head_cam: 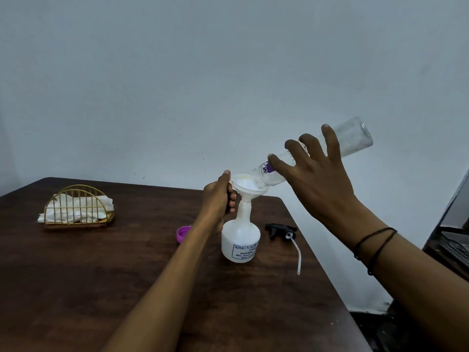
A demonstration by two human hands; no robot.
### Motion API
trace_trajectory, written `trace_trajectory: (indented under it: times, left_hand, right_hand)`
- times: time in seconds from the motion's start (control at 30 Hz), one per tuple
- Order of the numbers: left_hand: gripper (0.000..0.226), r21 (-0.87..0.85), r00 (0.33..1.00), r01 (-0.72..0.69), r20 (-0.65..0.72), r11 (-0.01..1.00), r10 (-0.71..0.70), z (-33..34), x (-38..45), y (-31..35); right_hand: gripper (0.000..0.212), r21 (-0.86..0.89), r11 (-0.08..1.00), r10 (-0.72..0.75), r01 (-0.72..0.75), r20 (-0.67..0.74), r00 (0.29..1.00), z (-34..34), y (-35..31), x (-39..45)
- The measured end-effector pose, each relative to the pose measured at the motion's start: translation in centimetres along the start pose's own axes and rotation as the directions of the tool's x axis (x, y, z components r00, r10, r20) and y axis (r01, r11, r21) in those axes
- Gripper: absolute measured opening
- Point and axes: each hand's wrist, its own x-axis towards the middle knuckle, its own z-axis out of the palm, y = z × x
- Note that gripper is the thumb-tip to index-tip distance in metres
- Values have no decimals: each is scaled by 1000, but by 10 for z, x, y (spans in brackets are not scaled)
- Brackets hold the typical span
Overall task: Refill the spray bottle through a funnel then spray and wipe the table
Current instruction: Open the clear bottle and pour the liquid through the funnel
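A white spray bottle [240, 241] without its head stands upright on the dark wooden table [101, 270]. A white funnel [247, 188] sits in its neck. My left hand [218, 199] grips the funnel's rim and the bottle neck from the left. My right hand [313, 179] holds a clear plastic bottle [352, 138] tilted down, its mouth inside the funnel. The clear bottle looks almost empty. The black trigger head [279, 229] with its dip tube lies on the table to the right of the spray bottle.
A purple cap [183, 233] lies left of the spray bottle, partly behind my left forearm. A gold wire holder [78, 208] with white tissues stands at the table's far left. The table's right edge runs close to the trigger head. Dark furniture is at the far right.
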Motion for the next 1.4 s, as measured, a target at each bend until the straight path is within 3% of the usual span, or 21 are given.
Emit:
trace_trajectory:
  times: [0.47,0.77,0.97,1.1,1.2,1.3,1.4]
  left_hand:
    - [49,12,999,44,11,999,-44,-1,3,-3]
    - [52,51,999,40,32,998,-42,-4,3,-4]
    - [50,88,999,6,-43,996,-2,-14,5,-1]
    - [42,200,996,-4,-81,980,20,-28,0,-2]
    - [40,303,990,-59,-104,951,94,-44,1,-5]
    - [43,608,941,-173,-130,775,313,-69,8,-14]
    - [30,899,943,-138,-9,415,333,-91,12,-24]
  right_hand:
    - [50,8,1000,12,-12,-76,997,5,-2,-7]
    - [70,160,949,250,-271,135,959,-3,-15,-24]
    - [67,317,765,409,-560,433,803,-19,-35,-42]
    - [65,440,569,477,-695,512,714,-32,-53,-50]
    - [67,571,389,545,-723,489,680,-38,-63,-52]
    - [63,698,211,598,-684,462,655,-45,-80,-51]
    - [65,794,75,640,-604,426,640,-53,-106,-50]
